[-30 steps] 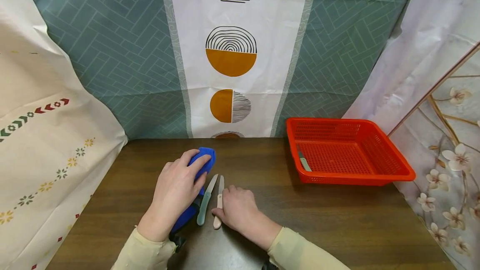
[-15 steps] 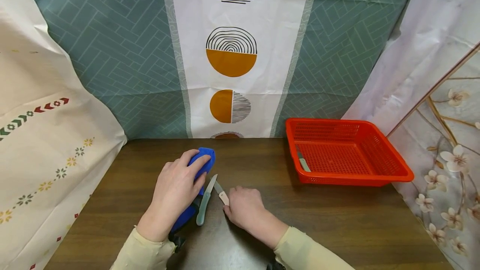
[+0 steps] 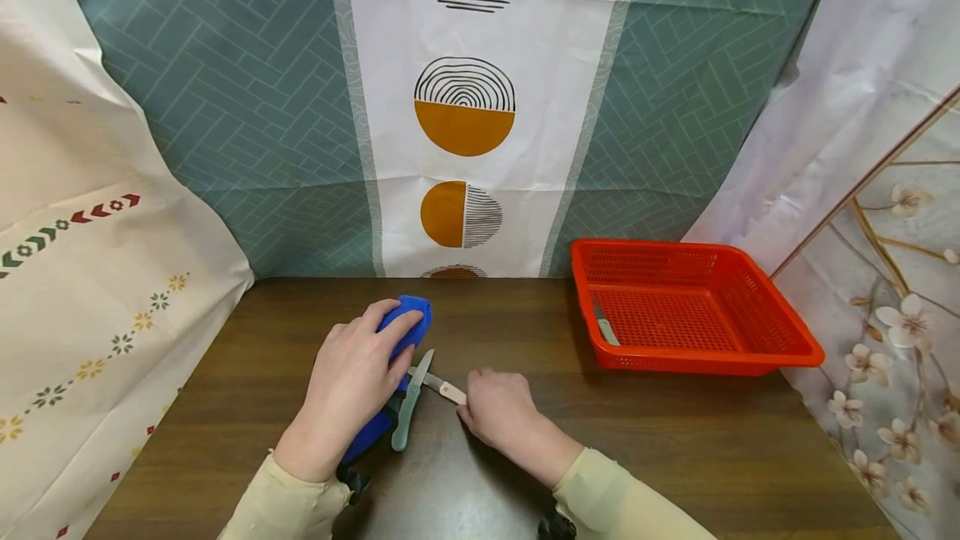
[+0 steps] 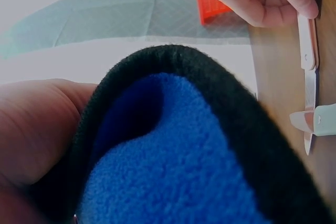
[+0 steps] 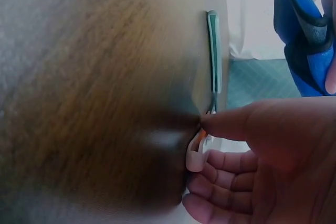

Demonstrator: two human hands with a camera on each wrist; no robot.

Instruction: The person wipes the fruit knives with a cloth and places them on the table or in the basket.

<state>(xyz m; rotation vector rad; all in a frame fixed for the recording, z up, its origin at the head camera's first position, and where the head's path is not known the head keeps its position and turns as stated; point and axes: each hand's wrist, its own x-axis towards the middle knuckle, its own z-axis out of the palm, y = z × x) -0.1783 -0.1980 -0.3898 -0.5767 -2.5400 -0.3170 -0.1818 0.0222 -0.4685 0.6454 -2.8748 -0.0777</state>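
Now pinches the pink-handled knife between thumb and fingers of the right hand, just right of the green-handled knife, with blades crossing; can't tell whether lifted at all off the table. Over to the left, grips the blue fleece piece with curled fingers of the left hand. Looks partway along, with one light-handled knife already lying in the red basket at far right, along its left side, and with two probably left to deal with: pink pinched, green untouched.
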